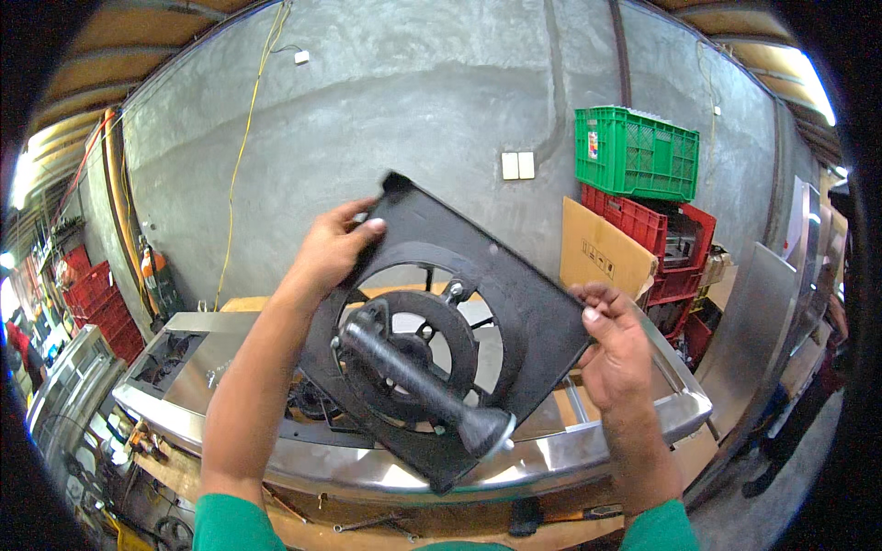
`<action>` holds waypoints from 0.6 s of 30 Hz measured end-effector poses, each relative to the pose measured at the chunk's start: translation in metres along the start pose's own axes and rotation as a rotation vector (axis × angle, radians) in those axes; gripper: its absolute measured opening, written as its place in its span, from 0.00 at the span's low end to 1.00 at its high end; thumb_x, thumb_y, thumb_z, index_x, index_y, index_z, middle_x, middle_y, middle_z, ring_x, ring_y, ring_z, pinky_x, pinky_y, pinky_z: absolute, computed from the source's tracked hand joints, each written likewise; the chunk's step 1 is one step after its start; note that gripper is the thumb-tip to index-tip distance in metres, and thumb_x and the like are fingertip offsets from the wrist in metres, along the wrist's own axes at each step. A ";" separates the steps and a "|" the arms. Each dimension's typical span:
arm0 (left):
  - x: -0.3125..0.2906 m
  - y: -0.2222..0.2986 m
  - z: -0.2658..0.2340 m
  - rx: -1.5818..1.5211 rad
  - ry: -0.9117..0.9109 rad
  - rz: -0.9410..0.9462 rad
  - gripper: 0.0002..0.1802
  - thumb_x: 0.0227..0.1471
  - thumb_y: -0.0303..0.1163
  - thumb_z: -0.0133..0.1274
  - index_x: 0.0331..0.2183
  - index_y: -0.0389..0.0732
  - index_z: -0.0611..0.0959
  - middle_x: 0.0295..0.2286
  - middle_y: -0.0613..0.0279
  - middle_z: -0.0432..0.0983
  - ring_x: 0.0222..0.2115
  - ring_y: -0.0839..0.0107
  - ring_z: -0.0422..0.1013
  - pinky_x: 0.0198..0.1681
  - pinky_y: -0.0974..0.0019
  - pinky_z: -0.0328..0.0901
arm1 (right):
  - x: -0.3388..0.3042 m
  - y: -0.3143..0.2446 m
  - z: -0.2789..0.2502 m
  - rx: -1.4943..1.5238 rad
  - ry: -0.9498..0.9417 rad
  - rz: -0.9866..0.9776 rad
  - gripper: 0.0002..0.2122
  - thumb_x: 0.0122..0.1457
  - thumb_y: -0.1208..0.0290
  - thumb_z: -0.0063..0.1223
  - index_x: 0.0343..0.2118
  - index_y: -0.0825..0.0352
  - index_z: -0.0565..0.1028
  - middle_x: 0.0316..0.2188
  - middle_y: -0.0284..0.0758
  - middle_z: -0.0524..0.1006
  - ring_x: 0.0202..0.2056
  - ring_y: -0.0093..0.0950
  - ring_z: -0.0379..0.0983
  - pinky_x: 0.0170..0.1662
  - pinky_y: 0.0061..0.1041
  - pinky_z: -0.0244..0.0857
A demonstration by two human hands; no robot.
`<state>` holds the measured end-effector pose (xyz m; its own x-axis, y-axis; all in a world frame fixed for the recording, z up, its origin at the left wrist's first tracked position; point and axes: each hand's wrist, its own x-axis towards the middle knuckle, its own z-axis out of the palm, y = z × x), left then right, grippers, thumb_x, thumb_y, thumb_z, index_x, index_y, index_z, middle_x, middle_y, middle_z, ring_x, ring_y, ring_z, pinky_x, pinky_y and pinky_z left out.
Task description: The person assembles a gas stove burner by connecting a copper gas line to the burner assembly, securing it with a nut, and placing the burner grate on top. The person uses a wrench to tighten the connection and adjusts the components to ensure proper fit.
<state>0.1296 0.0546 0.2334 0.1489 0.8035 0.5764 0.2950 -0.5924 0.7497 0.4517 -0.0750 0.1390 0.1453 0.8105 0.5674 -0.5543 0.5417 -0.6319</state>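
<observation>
A black square burner plate (528, 303) is held up, tilted, in front of me. It has a large round opening with a ring burner (450, 321) in it, and a thick black burner tube (404, 367) runs across that, flaring at its lower end. My left hand (333, 243) pinches the upper left edge near a corner, thumb on the face toward me. At the right corner, my right hand (611, 344) grips the plate between thumb and curled fingers. Beneath it lies a long stainless steel stove body (542, 464), partly hidden by the plate.
Wrenches (367, 525) and a hammer-like tool (583, 514) lie on the wooden bench below the stove. Back right stand a green crate (634, 151), red crates (680, 239) and a cardboard sheet (602, 253). A metal panel (749, 317) leans farther right. A grey wall (413, 119) rises behind.
</observation>
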 end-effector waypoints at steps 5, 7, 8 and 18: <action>0.052 -0.103 0.058 0.063 -0.306 -0.223 0.31 0.54 0.42 0.62 0.56 0.39 0.76 0.41 0.48 0.80 0.37 0.66 0.77 0.42 0.64 0.71 | -0.045 0.032 -0.038 0.145 0.171 0.049 0.15 0.56 0.83 0.46 0.47 0.68 0.71 0.46 0.38 0.74 0.50 0.32 0.71 0.59 0.36 0.62; 0.043 -0.097 0.101 0.220 -0.364 -0.268 0.29 0.53 0.42 0.62 0.53 0.38 0.78 0.38 0.49 0.81 0.36 0.66 0.77 0.41 0.63 0.71 | -0.060 0.035 -0.056 0.109 0.230 0.060 0.15 0.55 0.83 0.47 0.47 0.68 0.71 0.47 0.39 0.75 0.51 0.32 0.70 0.60 0.36 0.60; 0.038 -0.115 0.104 0.201 -0.387 -0.295 0.28 0.53 0.42 0.62 0.52 0.37 0.79 0.37 0.49 0.81 0.35 0.66 0.77 0.41 0.64 0.71 | -0.071 0.043 -0.060 0.111 0.258 0.091 0.16 0.55 0.83 0.48 0.47 0.68 0.72 0.47 0.39 0.75 0.51 0.32 0.70 0.60 0.36 0.59; 0.044 -0.190 0.172 0.362 -0.698 -0.290 0.24 0.53 0.42 0.63 0.47 0.36 0.82 0.34 0.53 0.82 0.33 0.69 0.76 0.38 0.64 0.71 | -0.125 0.053 -0.076 -1.528 -0.159 -0.019 0.28 0.50 0.61 0.61 0.54 0.65 0.71 0.52 0.52 0.69 0.55 0.52 0.63 0.60 0.49 0.52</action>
<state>0.2421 0.2126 0.0600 0.5354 0.8434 -0.0461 0.6789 -0.3972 0.6175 0.4662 -0.1312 -0.0054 0.0009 0.8234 0.5674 0.8048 0.3362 -0.4892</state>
